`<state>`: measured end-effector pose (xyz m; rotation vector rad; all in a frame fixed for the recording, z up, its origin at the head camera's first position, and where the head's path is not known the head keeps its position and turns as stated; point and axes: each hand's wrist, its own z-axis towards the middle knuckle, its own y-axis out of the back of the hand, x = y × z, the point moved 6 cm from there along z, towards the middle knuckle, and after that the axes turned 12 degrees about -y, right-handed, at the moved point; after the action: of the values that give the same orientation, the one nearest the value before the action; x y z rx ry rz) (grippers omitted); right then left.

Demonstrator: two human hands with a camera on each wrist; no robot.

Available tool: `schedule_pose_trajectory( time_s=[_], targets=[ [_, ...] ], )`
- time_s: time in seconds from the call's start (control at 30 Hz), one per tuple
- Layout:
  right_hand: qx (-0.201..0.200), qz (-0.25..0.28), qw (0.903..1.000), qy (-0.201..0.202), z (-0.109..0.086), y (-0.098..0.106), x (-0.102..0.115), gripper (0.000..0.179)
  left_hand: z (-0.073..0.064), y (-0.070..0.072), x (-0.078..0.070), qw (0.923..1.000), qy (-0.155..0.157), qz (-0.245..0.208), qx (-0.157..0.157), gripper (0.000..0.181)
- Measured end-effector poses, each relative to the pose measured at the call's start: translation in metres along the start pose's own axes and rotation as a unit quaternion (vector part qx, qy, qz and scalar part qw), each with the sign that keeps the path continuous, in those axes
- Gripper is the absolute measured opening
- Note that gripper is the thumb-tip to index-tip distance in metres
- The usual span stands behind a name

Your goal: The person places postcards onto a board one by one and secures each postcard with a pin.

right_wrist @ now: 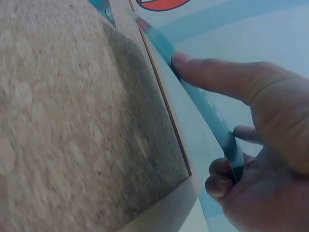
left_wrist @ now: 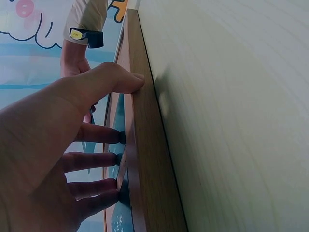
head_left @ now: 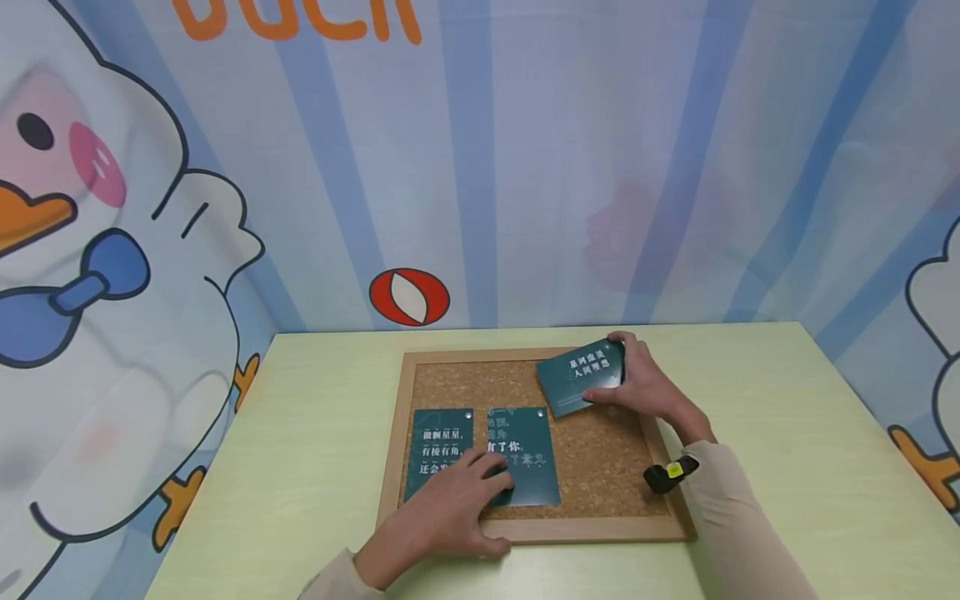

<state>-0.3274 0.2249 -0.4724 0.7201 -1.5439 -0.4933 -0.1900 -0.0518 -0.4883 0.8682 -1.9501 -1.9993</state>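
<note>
A cork board [head_left: 607, 467] with a wooden frame lies on the table. My right hand [head_left: 647, 385] grips a dark green card [head_left: 566, 379] with white lettering, thumb on its near edge and fingers at the far corner. The card is tilted above the board's upper right part; in the right wrist view the held card [right_wrist: 207, 108] is seen nearly edge-on. Two similar cards, a left one [head_left: 431, 442] and a right one [head_left: 534, 475], lie side by side on the cork. My left hand [head_left: 453, 504] rests its extended fingertips on them, partly hiding both, thumb on the near frame edge [left_wrist: 145, 125].
The pale yellow table [head_left: 315, 433] surrounds the board. Behind it hangs a blue striped backdrop [head_left: 525, 208] with a cartoon duck [head_left: 135, 433] at left and a red-and-white ball [head_left: 382, 300]. A black strap device [head_left: 667, 475] is on my right wrist.
</note>
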Motion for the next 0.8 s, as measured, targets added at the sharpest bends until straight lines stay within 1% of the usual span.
schedule_pose_trajectory(
  time_s=[0.17,0.37,0.5,0.7,0.8],
  targets=[
    [0.015,-0.004,0.9998,0.010,-0.001,0.003,0.000,0.104,0.000,0.000,0.000,1.0000,0.000,-0.003,-0.002,0.066],
    [0.062,0.022,0.9975,0.025,-0.004,0.006,-0.005,0.102,-0.001,0.001,-0.001,1.0000,-0.002,-0.004,-0.007,0.065],
    [0.095,0.025,0.9942,0.044,-0.007,0.006,-0.007,0.099,-0.001,0.001,-0.001,0.9999,-0.003,-0.005,-0.009,0.064],
    [0.144,0.021,0.9867,0.073,-0.011,0.005,-0.002,0.097,-0.001,0.002,-0.001,0.9999,0.000,-0.008,-0.006,0.064],
    [0.158,0.009,0.9841,0.081,-0.011,0.003,0.000,0.091,-0.001,0.001,-0.001,0.9999,0.000,-0.009,-0.005,0.064]
  ],
)
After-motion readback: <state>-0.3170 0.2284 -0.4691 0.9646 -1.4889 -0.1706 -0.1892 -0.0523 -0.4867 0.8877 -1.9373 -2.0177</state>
